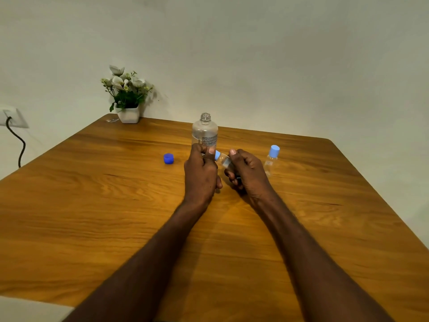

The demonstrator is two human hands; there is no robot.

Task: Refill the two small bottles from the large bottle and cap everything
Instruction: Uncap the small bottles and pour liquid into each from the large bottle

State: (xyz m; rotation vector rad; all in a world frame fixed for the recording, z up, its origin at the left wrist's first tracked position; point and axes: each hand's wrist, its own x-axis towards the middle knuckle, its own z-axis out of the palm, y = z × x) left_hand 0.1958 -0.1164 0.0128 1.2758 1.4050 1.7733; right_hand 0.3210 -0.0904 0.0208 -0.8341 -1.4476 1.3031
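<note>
Large clear plastic bottle stood uncapped; right hand gripped 1 small clear bottle, left hand pinched its light-blue cap; both refills seemingly remained

Uncapped clear large bottle stands upright; its blue cap lies left. One light-blue-capped small bottle stands right; another small bottle is tilted, held.

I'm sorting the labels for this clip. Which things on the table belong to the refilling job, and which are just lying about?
Job: large open bottle; its blue cap on the table; small bottle held in the right hand, left hand at its cap; second small capped bottle.

Lying about: flower pot; wall socket and cable.
</note>
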